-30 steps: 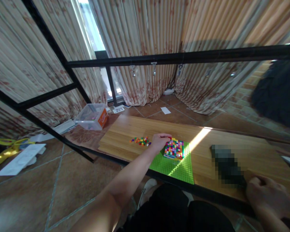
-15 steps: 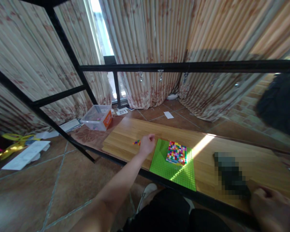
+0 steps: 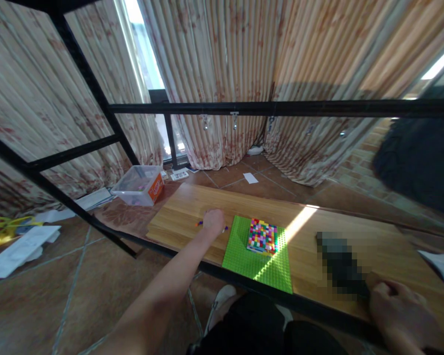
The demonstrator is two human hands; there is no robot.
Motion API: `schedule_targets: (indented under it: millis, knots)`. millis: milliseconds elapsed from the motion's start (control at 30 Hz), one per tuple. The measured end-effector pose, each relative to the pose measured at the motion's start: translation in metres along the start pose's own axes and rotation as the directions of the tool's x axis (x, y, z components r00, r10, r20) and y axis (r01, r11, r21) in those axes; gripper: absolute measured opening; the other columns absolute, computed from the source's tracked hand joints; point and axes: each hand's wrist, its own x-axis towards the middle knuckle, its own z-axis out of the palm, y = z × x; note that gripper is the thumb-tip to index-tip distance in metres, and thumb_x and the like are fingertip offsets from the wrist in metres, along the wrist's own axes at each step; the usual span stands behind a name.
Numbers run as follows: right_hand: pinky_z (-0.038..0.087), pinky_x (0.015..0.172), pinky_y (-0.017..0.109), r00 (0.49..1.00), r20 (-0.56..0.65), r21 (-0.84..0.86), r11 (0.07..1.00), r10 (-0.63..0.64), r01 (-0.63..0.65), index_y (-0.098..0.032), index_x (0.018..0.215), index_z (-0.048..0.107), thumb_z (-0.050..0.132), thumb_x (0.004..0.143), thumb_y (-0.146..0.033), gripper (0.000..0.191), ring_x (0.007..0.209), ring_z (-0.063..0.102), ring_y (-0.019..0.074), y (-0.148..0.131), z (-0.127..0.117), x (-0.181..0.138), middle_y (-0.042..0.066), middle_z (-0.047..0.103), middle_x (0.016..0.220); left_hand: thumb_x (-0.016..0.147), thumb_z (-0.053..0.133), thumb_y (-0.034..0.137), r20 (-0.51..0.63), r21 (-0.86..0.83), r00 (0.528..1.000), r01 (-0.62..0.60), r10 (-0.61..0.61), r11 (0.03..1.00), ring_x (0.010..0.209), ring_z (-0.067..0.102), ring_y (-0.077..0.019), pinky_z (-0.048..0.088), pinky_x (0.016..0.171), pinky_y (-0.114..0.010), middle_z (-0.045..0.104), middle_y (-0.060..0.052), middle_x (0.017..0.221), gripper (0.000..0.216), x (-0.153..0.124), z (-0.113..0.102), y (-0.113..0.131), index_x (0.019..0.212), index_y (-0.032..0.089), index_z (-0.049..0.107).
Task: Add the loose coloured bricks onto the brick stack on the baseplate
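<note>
My left hand (image 3: 213, 222) rests low over the wooden tabletop, its back toward me and its fingers curled down. Small loose toy bricks (image 3: 200, 224) lie at its left side, and another small purple piece (image 3: 226, 228) shows by its right edge. What the fingertips hold, if anything, is hidden. To the right of this hand, a block of many-coloured bricks (image 3: 262, 236) sits on a green studded baseplate (image 3: 239, 259). My right hand (image 3: 399, 305) is curled closed at the table's front right, beside a dark, pixelated object (image 3: 340, 264); its grip is hidden.
The wooden table (image 3: 303, 276) has a black metal frame, with a black bar (image 3: 192, 108) crossing behind it. A clear plastic box (image 3: 138, 185) with an orange label stands beyond the left end. Papers (image 3: 20, 249) lie on the tiled floor; curtains hang behind.
My left hand has moved left and down from beside the baseplate onto the loose bricks, covering part of them. The whole view has shifted slightly. My right hand remains by the dark object.
</note>
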Motion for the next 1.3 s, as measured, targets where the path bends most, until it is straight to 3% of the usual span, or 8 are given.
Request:
schedule_targets:
  millis: [167, 433, 633, 800, 1300]
  knots:
    - [0.050, 0.082, 0.046, 1.000, -0.003, 0.011, 1.000, -0.012, 0.012, -0.018, 0.112, 0.068, 0.018, 0.089, -0.046, 0.062, 0.104, 0.060, 0.0367, -0.008, -0.010, -0.007, 0.020, 0.062, 0.117, 0.084, 0.051, 0.017, -0.021, -0.027, 0.997, -0.075, 0.075, 0.997, 0.088, 0.066, -0.0222, 0.048, 0.086, -0.036, 0.073, -0.010, 0.087, 0.022, -0.004, -0.004, 0.006, 0.086, 0.017, 0.072]
    - [0.049, 0.084, 0.045, 1.000, -0.007, 0.046, 0.999, -0.008, 0.009, -0.019, 0.112, 0.067, 0.018, 0.091, -0.044, 0.059, 0.107, 0.060, 0.0363, -0.012, -0.015, -0.013, 0.018, 0.060, 0.120, 0.089, 0.051, 0.019, -0.175, -0.456, 0.962, -0.270, 0.211, 0.848, 0.091, 0.064, -0.0160, 0.048, 0.086, -0.029, 0.073, -0.004, 0.096, 0.021, -0.024, -0.005, 0.037, 0.093, 0.020, 0.071]
    - [0.047, 0.086, 0.044, 1.000, -0.006, 0.068, 0.998, 0.006, -0.006, -0.017, 0.112, 0.068, 0.020, 0.091, -0.044, 0.059, 0.108, 0.059, 0.0352, -0.014, -0.017, -0.014, 0.019, 0.061, 0.119, 0.090, 0.054, 0.026, -0.221, -0.414, 0.910, -0.413, 0.350, 0.811, 0.094, 0.062, -0.0171, 0.041, 0.093, -0.035, 0.072, -0.001, 0.094, 0.018, -0.032, -0.009, 0.065, 0.092, 0.023, 0.072]
    - [0.046, 0.086, 0.043, 1.000, -0.008, 0.076, 0.997, 0.011, -0.010, -0.017, 0.112, 0.068, 0.021, 0.090, -0.044, 0.058, 0.110, 0.058, 0.0350, -0.015, -0.018, -0.014, 0.019, 0.061, 0.117, 0.089, 0.056, 0.027, -0.226, -0.384, 0.909, -0.414, 0.351, 0.825, 0.099, 0.058, -0.0173, 0.035, 0.097, -0.038, 0.070, -0.001, 0.100, 0.018, -0.031, 0.000, 0.071, 0.089, 0.025, 0.074]
    - [0.046, 0.082, 0.046, 0.998, -0.056, 0.106, 0.994, 0.001, 0.005, -0.016, 0.110, 0.070, 0.024, 0.090, -0.042, 0.056, 0.105, 0.060, 0.0365, -0.011, -0.012, -0.013, 0.021, 0.062, 0.115, 0.080, 0.063, 0.016, -0.275, -0.551, 0.924, -0.378, 0.266, 0.744, 0.095, 0.062, -0.0171, 0.043, 0.094, -0.035, 0.072, -0.002, 0.095, 0.012, -0.024, 0.018, 0.074, 0.082, 0.021, 0.073]
